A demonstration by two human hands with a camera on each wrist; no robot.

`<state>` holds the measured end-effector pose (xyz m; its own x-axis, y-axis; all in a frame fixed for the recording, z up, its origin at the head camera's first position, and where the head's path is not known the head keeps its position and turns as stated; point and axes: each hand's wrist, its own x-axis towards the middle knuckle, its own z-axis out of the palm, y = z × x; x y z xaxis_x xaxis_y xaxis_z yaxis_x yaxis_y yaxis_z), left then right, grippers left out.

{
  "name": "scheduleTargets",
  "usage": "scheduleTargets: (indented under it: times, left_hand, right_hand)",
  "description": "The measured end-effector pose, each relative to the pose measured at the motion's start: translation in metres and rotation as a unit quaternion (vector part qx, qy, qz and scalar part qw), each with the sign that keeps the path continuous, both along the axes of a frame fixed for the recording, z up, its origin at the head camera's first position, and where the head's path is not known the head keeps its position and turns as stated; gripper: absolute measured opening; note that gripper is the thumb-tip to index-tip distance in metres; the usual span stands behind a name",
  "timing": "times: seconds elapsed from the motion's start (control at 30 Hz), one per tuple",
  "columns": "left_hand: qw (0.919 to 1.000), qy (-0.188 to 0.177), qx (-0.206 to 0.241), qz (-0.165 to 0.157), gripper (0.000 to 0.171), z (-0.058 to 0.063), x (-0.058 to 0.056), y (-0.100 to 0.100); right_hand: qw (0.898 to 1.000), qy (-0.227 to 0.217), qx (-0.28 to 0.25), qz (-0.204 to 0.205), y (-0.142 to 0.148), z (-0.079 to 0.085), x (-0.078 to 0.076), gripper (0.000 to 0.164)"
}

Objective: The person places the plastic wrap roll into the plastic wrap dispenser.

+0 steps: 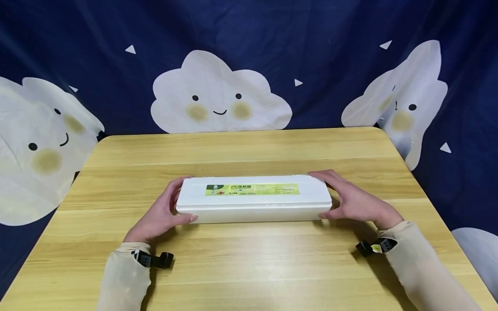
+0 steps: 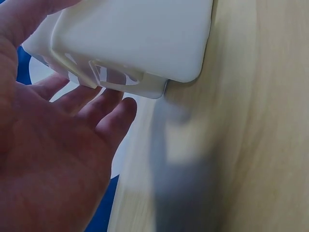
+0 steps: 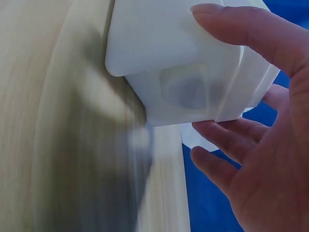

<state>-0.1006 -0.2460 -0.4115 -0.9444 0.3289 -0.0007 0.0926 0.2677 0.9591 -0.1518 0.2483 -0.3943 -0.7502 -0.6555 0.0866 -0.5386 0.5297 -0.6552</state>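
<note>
A long white cling film box [image 1: 249,214] lies lengthwise across the wooden table in the head view, its lid down and a green-yellow printed label [image 1: 253,189] on top. My left hand [image 1: 162,214] grips its left end, thumb on the front face and fingers round the end towards the back. At the opposite end my right hand [image 1: 354,203] holds it the same way. In the left wrist view the fingers [image 2: 112,113] curl along the box's recessed end panel [image 2: 113,75]. The right wrist view shows the thumb [image 3: 231,21] pressed against the box's front [image 3: 149,38].
The pale wooden table [image 1: 264,268] has rounded far corners. Behind it hangs a dark blue curtain [image 1: 319,39] printed with white smiling clouds and small triangles. Black wrist cameras [image 1: 153,259] sit on both beige sleeves.
</note>
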Motion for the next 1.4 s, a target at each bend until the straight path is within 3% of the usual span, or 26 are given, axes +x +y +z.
scheduleTargets:
  times: [0.17,0.57,0.9,1.2,1.4]
  left_hand:
    - [0.9999,0.005,-0.015,-0.006,0.101,0.001,0.0,-0.001]
    - [0.9977,0.013,0.048,-0.046,0.099,-0.002,-0.002,-0.01]
    - [0.9989,-0.011,0.041,-0.019,0.093,0.0,-0.002,-0.011]
    - [0.9989,-0.019,0.029,-0.03,0.097,-0.001,0.0,-0.012]
    - [0.9995,-0.026,0.012,-0.017,0.097,-0.001,0.001,-0.013]
  right_hand:
    - [1.0,-0.01,0.003,0.0,0.0,0.002,0.002,0.1]
    - [1.0,-0.029,0.006,0.002,0.001,0.002,0.003,0.101]
    - [0.999,-0.03,0.014,-0.006,0.001,0.002,0.005,0.098]
    - [0.999,-0.037,0.015,-0.009,-0.001,0.0,0.004,0.102]
    - [0.999,-0.032,0.005,0.001,-0.001,-0.001,0.005,0.104]
